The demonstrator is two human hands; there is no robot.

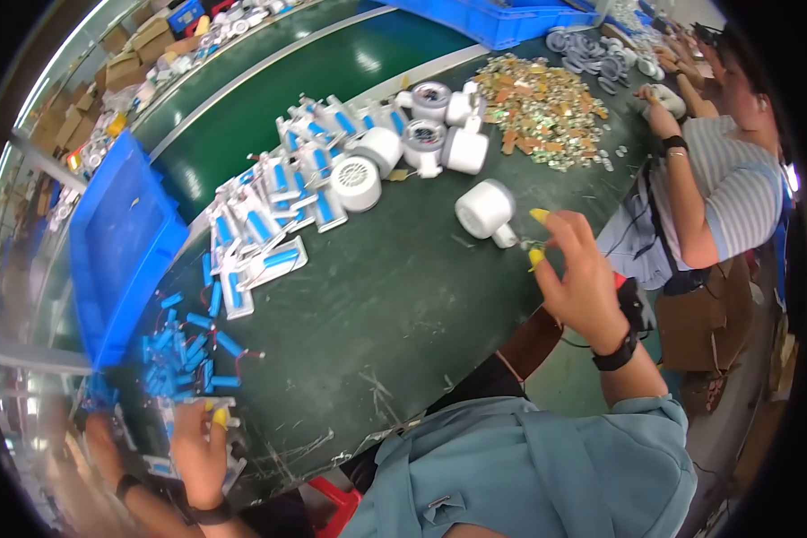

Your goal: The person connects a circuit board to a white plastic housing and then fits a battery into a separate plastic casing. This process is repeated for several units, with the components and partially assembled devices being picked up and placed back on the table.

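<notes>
My right hand (583, 278) is over the table's right side, thumb and forefinger apart in yellow finger cots. Between those fingertips are what look like thin wire ends, not gripped as far as I can see. They lie by the short neck of a round white housing (486, 210). At the lower left my left hand (199, 453), also in yellow finger cots, is closed over a white plastic handle shell (230, 414), mostly hidden beneath it. Just beyond it lies a heap of blue battery cells (184, 354) with thin leads.
White handle shells (260, 224) with blue cells, more round housings (357, 183) and a pile of small circuit boards (547, 112) cover the far side. A blue bin (121, 251) stands left. A co-worker (735, 179) sits right; another hand (105, 448) shows at the left edge.
</notes>
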